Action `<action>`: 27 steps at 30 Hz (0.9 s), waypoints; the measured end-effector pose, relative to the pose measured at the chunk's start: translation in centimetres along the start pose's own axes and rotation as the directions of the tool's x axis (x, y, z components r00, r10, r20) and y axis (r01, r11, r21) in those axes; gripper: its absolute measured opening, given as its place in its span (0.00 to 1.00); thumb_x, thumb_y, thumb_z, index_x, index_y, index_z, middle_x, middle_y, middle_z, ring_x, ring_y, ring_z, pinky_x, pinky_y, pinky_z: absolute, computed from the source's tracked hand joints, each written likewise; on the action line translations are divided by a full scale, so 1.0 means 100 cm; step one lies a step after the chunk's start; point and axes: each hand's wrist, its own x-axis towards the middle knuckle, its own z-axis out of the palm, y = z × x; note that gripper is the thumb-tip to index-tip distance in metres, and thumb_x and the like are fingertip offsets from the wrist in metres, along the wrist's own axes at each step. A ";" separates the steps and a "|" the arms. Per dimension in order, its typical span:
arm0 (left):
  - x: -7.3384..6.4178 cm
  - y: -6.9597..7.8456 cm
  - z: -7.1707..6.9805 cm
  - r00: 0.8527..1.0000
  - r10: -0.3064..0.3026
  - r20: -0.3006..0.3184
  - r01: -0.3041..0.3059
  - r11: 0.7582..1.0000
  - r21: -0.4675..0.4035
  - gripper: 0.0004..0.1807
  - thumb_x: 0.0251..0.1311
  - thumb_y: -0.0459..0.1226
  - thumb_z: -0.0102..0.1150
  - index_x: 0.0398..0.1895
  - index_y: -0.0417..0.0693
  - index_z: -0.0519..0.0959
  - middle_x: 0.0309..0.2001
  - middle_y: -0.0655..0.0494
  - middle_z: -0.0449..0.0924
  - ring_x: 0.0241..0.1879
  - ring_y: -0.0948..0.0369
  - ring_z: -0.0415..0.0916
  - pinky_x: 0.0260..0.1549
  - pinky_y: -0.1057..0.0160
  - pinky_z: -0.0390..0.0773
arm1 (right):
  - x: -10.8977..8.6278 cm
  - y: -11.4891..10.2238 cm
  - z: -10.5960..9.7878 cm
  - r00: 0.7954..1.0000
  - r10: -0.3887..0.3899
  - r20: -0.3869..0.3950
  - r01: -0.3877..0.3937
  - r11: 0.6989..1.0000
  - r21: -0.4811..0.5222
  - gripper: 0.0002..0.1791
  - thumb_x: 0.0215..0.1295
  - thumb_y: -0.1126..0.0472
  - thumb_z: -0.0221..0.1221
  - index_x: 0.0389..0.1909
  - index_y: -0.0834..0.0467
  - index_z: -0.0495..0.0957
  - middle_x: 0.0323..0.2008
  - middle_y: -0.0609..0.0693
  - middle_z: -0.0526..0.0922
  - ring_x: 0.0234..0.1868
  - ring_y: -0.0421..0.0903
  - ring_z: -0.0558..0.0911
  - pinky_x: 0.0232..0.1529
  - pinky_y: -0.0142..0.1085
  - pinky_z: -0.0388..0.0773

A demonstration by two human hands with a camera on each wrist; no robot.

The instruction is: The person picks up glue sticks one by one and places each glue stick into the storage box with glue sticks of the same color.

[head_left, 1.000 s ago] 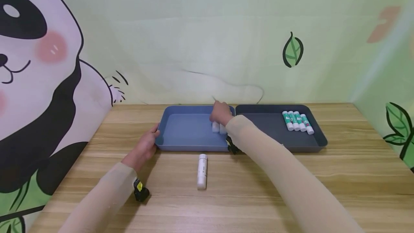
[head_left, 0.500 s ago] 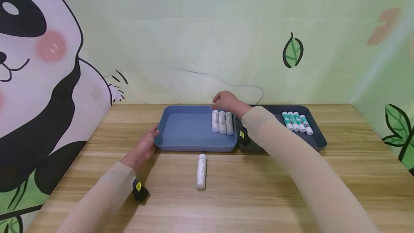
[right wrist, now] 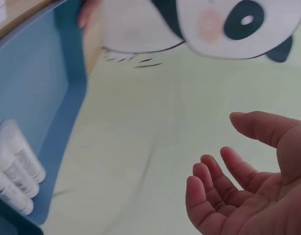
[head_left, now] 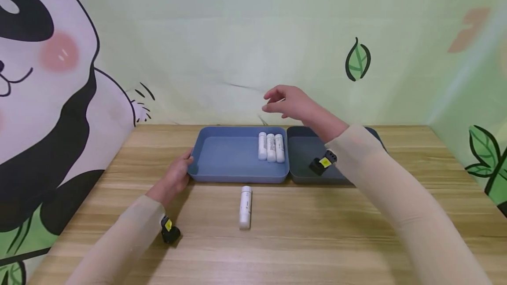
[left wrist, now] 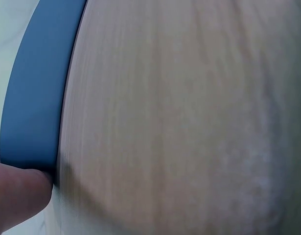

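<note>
My left hand (head_left: pixel 179 173) holds the left end of a blue tray (head_left: pixel 225 177). In the left wrist view its thumb (left wrist: pixel 20 196) presses the tray's corner. Three white capped tubes (head_left: pixel 271 147) lie side by side at the right end inside this tray, their printing visible in the right wrist view. My right hand (head_left: pixel 291 102) is raised above and behind the trays, fingers loosely bent and apart from the thumb, holding nothing. Another white tube (head_left: pixel 245 208) lies on the table in front of the blue tray.
A dark grey tray (head_left: pixel 303 173) stands against the right side of the blue one, partly covered by my right sleeve. Both trays sit at the back of the wooden table (head_left: pixel 293 241). Behind rises a green wall covering (head_left: pixel 198 56) with panda and leaf drawings.
My right hand has left the tubes in the blue tray, rising and moving right. The three tubes are now uncovered, while my right arm hides the teal-labelled tubes. My left hand stays put.
</note>
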 end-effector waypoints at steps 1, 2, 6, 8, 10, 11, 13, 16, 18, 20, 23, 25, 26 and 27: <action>0.000 0.000 0.000 1.000 0.003 0.002 -0.003 1.000 0.001 0.31 0.81 0.31 0.23 0.83 0.46 0.35 0.84 0.47 0.27 0.84 0.52 0.28 0.83 0.54 0.34 | -0.005 0.000 -0.001 1.000 -0.011 -0.005 0.011 1.000 0.001 0.24 0.73 0.56 0.59 0.66 0.59 0.71 0.62 0.59 0.76 0.60 0.55 0.77 0.60 0.48 0.80; 0.000 0.000 0.000 1.000 0.003 0.004 -0.003 1.000 0.003 0.31 0.81 0.31 0.23 0.83 0.46 0.35 0.84 0.47 0.27 0.84 0.52 0.28 0.84 0.54 0.34 | -0.010 -0.001 -0.002 1.000 -0.022 -0.011 0.022 1.000 0.006 0.24 0.73 0.56 0.59 0.66 0.59 0.71 0.62 0.59 0.76 0.60 0.55 0.77 0.60 0.47 0.80; 0.001 -0.001 0.001 1.000 0.002 0.004 -0.002 1.000 0.001 0.31 0.81 0.32 0.23 0.83 0.47 0.35 0.84 0.47 0.28 0.84 0.52 0.28 0.84 0.54 0.35 | -0.029 0.002 -0.001 0.998 -0.063 -0.013 0.063 0.998 0.029 0.24 0.73 0.57 0.59 0.66 0.60 0.71 0.61 0.60 0.77 0.62 0.55 0.78 0.60 0.47 0.80; 0.001 -0.002 0.001 1.000 0.001 0.008 -0.001 1.000 0.004 0.31 0.81 0.32 0.22 0.83 0.47 0.34 0.84 0.46 0.27 0.84 0.51 0.28 0.84 0.54 0.34 | -0.038 0.005 0.002 0.997 -0.080 -0.012 0.081 0.996 0.041 0.25 0.73 0.57 0.59 0.67 0.60 0.71 0.61 0.60 0.78 0.61 0.55 0.79 0.59 0.46 0.81; 0.001 -0.001 0.001 1.000 0.001 0.008 -0.001 1.000 0.006 0.31 0.81 0.32 0.22 0.83 0.46 0.34 0.84 0.46 0.27 0.84 0.51 0.28 0.84 0.54 0.34 | -0.046 0.008 0.005 0.995 -0.096 -0.010 0.096 0.994 0.053 0.24 0.73 0.58 0.59 0.67 0.61 0.71 0.61 0.60 0.79 0.59 0.55 0.80 0.58 0.44 0.82; 0.001 -0.001 0.001 1.000 0.003 0.010 -0.003 1.000 0.008 0.31 0.81 0.32 0.22 0.83 0.47 0.34 0.84 0.46 0.27 0.84 0.51 0.28 0.84 0.54 0.34 | -0.049 0.010 0.007 0.995 -0.099 -0.010 0.100 0.993 0.063 0.24 0.73 0.58 0.59 0.67 0.60 0.71 0.60 0.59 0.79 0.58 0.55 0.80 0.58 0.45 0.82; 0.001 -0.001 0.001 1.000 0.005 0.010 -0.005 1.000 0.010 0.31 0.81 0.32 0.22 0.83 0.47 0.34 0.84 0.46 0.27 0.84 0.51 0.28 0.84 0.54 0.34 | -0.055 0.014 0.012 0.994 -0.111 -0.004 0.111 0.991 0.073 0.24 0.72 0.59 0.60 0.66 0.61 0.71 0.60 0.59 0.79 0.56 0.54 0.81 0.57 0.43 0.82; 0.001 -0.001 0.001 1.000 0.001 0.004 -0.001 1.000 0.014 0.31 0.81 0.32 0.22 0.83 0.48 0.34 0.84 0.47 0.27 0.84 0.51 0.29 0.84 0.53 0.34 | -0.063 0.019 0.022 0.992 -0.123 0.012 0.122 0.988 0.092 0.24 0.72 0.59 0.60 0.65 0.61 0.72 0.59 0.59 0.80 0.54 0.53 0.81 0.56 0.43 0.83; 0.001 -0.001 0.001 1.000 -0.005 0.001 0.005 1.000 0.018 0.31 0.81 0.33 0.23 0.83 0.49 0.34 0.84 0.48 0.27 0.84 0.51 0.28 0.84 0.53 0.33 | -0.067 0.021 0.030 0.991 -0.130 0.024 0.127 0.986 0.107 0.24 0.72 0.60 0.61 0.65 0.62 0.72 0.59 0.60 0.80 0.53 0.52 0.81 0.52 0.40 0.84; 0.001 0.000 0.001 1.000 -0.009 0.000 0.009 1.000 0.020 0.31 0.81 0.33 0.23 0.83 0.49 0.34 0.84 0.48 0.26 0.84 0.51 0.27 0.83 0.53 0.33 | -0.070 0.024 0.039 0.991 -0.130 0.035 0.124 0.984 0.131 0.24 0.71 0.61 0.61 0.65 0.63 0.72 0.58 0.61 0.80 0.51 0.51 0.81 0.47 0.38 0.84; 0.001 -0.001 0.001 1.000 -0.014 -0.002 0.014 1.000 0.020 0.31 0.81 0.33 0.23 0.83 0.49 0.34 0.84 0.49 0.26 0.84 0.52 0.26 0.83 0.53 0.32 | -0.074 0.029 0.055 0.992 -0.111 0.055 0.101 0.981 0.168 0.25 0.71 0.61 0.62 0.66 0.64 0.72 0.57 0.61 0.79 0.49 0.49 0.82 0.41 0.34 0.83; 0.001 0.000 0.001 1.000 -0.017 -0.001 0.017 1.000 0.018 0.31 0.81 0.33 0.23 0.83 0.49 0.34 0.84 0.49 0.26 0.84 0.52 0.26 0.83 0.54 0.32 | -0.076 0.034 0.068 0.994 -0.081 0.076 0.065 0.978 0.200 0.25 0.71 0.61 0.62 0.66 0.63 0.72 0.56 0.61 0.79 0.46 0.46 0.82 0.40 0.35 0.83; 0.001 0.000 0.001 1.000 -0.017 0.000 0.017 1.000 0.017 0.31 0.81 0.33 0.23 0.83 0.49 0.34 0.84 0.49 0.26 0.84 0.52 0.26 0.83 0.54 0.32 | -0.076 0.037 0.074 0.994 -0.062 0.086 0.043 0.977 0.209 0.25 0.71 0.60 0.62 0.66 0.63 0.72 0.56 0.60 0.79 0.45 0.45 0.81 0.40 0.36 0.83; 0.001 0.000 0.001 1.000 -0.020 -0.001 0.020 1.000 0.015 0.31 0.81 0.33 0.23 0.83 0.50 0.34 0.84 0.50 0.26 0.84 0.52 0.25 0.83 0.54 0.32 | -0.077 0.040 0.080 0.994 -0.041 0.097 0.018 0.975 0.223 0.25 0.71 0.60 0.62 0.66 0.63 0.72 0.56 0.60 0.79 0.44 0.44 0.81 0.40 0.36 0.83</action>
